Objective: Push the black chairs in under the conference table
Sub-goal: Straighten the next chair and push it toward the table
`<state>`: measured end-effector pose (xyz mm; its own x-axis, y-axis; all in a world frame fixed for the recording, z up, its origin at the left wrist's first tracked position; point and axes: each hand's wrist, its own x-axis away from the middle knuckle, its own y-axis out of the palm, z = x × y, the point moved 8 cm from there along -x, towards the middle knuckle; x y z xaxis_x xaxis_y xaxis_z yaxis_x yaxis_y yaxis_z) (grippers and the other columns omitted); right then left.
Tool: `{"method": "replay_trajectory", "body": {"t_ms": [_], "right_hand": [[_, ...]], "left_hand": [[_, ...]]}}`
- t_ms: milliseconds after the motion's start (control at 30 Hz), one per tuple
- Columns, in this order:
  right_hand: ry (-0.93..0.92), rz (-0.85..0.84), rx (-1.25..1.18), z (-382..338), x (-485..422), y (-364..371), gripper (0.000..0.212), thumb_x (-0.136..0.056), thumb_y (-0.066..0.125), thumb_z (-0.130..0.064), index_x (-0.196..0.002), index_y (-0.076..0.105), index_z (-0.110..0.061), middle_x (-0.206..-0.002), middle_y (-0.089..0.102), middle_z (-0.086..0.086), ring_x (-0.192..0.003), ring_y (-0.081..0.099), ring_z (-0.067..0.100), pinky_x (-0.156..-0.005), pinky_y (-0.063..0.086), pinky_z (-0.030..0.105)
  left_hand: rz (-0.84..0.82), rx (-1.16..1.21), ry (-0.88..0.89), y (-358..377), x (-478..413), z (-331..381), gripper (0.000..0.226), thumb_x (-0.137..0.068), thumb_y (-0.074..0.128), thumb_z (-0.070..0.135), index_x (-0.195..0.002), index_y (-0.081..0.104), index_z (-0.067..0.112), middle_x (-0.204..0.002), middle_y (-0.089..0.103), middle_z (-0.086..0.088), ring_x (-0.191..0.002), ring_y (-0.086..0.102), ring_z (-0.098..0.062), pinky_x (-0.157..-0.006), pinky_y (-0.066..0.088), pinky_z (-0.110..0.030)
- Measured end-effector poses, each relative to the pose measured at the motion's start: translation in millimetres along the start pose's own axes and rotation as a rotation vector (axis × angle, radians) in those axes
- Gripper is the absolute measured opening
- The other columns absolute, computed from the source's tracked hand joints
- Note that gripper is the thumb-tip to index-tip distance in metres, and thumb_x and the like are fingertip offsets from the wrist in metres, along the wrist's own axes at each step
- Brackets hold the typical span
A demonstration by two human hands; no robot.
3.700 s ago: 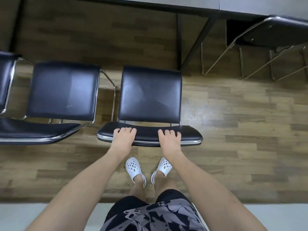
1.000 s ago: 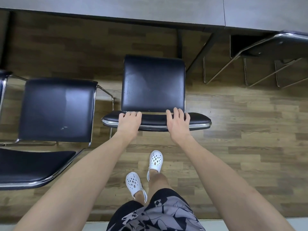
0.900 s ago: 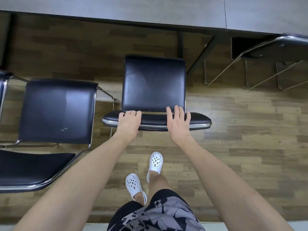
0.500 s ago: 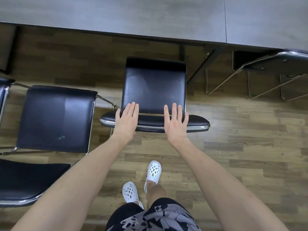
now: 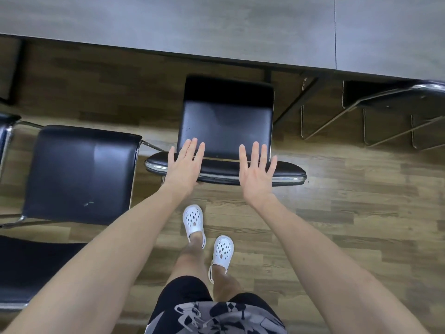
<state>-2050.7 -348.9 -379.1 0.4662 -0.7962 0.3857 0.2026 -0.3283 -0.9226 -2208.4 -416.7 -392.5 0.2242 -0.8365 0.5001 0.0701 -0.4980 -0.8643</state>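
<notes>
A black chair (image 5: pixel 227 121) with a chrome frame stands in front of me, its seat front close to the edge of the grey conference table (image 5: pixel 216 27). My left hand (image 5: pixel 184 166) and my right hand (image 5: pixel 256 173) hover over the top of its backrest with fingers spread flat, holding nothing. Whether the palms still touch the backrest I cannot tell. A second black chair (image 5: pixel 79 172) stands to the left, farther out from the table.
A third black chair (image 5: pixel 395 102) at the right is tucked under the table. Part of another chair (image 5: pixel 6 131) shows at the far left edge. A black table leg (image 5: pixel 296 104) slants down just right of the middle chair. Wood floor lies around my white shoes (image 5: pixel 192 219).
The middle chair has slid forward toward the table. My hands, which gripped the backrest top, have opened flat and lifted. I stepped forward.
</notes>
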Motion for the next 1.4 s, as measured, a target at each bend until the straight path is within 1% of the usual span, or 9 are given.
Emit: {"method": "replay_trajectory", "body": {"t_ms": [100,167,333,467,667,900,1067,1233,1400], "right_hand": [[0.022,-0.003,0.021,0,-9,-2,0.098,-0.082,0.053,0.005,-0.152,-0.013,-0.016,-0.159,-0.011,0.021,-0.145,-0.013,0.04,-0.115,-0.001,0.06],[0.028,-0.003,0.019,0,-16,-5,0.094,-0.085,0.051,0.003,-0.152,-0.012,-0.016,-0.159,-0.01,0.019,-0.145,-0.012,0.039,-0.115,-0.001,0.059],[0.036,-0.018,0.016,-5,-35,-17,0.092,-0.085,0.048,0.005,-0.152,-0.013,-0.014,-0.16,-0.014,0.013,-0.146,-0.014,0.037,-0.114,-0.002,0.061],[0.069,-0.009,0.043,-4,-52,-22,0.104,-0.077,0.054,0.01,-0.151,-0.015,-0.014,-0.16,-0.015,0.012,-0.145,-0.015,0.038,-0.112,-0.003,0.062],[0.077,-0.012,0.058,-1,-83,-34,0.107,-0.074,0.054,0.013,-0.151,-0.016,-0.014,-0.159,-0.017,0.014,-0.144,-0.017,0.039,-0.113,-0.002,0.061],[0.084,-0.011,0.089,5,-107,-39,0.111,-0.073,0.056,0.014,-0.151,-0.017,-0.014,-0.158,-0.018,0.017,-0.144,-0.017,0.04,-0.113,-0.001,0.06],[0.092,-0.001,0.089,10,-126,-47,0.108,-0.075,0.055,0.011,-0.151,-0.017,-0.015,-0.158,-0.018,0.017,-0.144,-0.017,0.04,-0.113,-0.002,0.059],[0.089,0.007,0.092,18,-151,-56,0.11,-0.076,0.06,0.007,-0.15,-0.018,-0.015,-0.158,-0.019,0.016,-0.144,-0.017,0.041,-0.115,0.001,0.059],[0.088,0.036,0.082,25,-173,-67,0.107,-0.077,0.06,0.006,-0.151,-0.015,-0.014,-0.16,-0.014,0.014,-0.145,-0.013,0.04,-0.114,0.002,0.058]], "left_hand": [[0.019,-0.012,0.016,-5,-10,-3,0.112,-0.083,0.074,0.021,-0.154,-0.012,0.012,-0.163,-0.01,-0.007,-0.15,-0.009,-0.021,-0.119,0.007,-0.051],[0.009,-0.002,0.023,-11,-15,-5,0.113,-0.084,0.074,0.026,-0.154,-0.013,0.011,-0.163,-0.011,-0.007,-0.15,-0.01,-0.022,-0.119,0.006,-0.051],[0.05,0.009,0.031,-22,-34,-16,0.111,-0.084,0.071,0.013,-0.153,-0.016,0.011,-0.163,-0.012,-0.006,-0.15,-0.011,-0.022,-0.119,0.003,-0.051],[0.06,0.024,0.048,-34,-50,-20,0.109,-0.083,0.067,0.001,-0.153,-0.016,0.012,-0.163,-0.014,-0.007,-0.15,-0.012,-0.023,-0.119,0.003,-0.051],[0.09,0.017,0.062,-44,-84,-28,0.113,-0.081,0.073,0.005,-0.153,-0.014,0.012,-0.164,-0.009,-0.007,-0.151,-0.008,-0.023,-0.118,0.003,-0.05],[0.095,-0.006,0.081,-60,-105,-29,0.109,-0.08,0.065,-0.004,-0.153,-0.016,0.01,-0.163,-0.011,-0.01,-0.15,-0.009,-0.025,-0.118,0.003,-0.051],[0.089,0.004,0.075,-73,-124,-31,0.108,-0.082,0.065,-0.004,-0.153,-0.015,0.011,-0.163,-0.012,-0.01,-0.15,-0.01,-0.026,-0.118,0.001,-0.05],[0.109,0.003,0.07,-88,-146,-32,0.108,-0.082,0.064,-0.005,-0.153,-0.016,0.01,-0.162,-0.014,-0.011,-0.15,-0.011,-0.026,-0.12,0.003,-0.051],[0.13,0.004,0.075,-102,-167,-32,0.11,-0.08,0.062,-0.006,-0.152,-0.019,0.011,-0.162,-0.015,-0.011,-0.15,-0.011,-0.026,-0.119,0.004,-0.051]]}}
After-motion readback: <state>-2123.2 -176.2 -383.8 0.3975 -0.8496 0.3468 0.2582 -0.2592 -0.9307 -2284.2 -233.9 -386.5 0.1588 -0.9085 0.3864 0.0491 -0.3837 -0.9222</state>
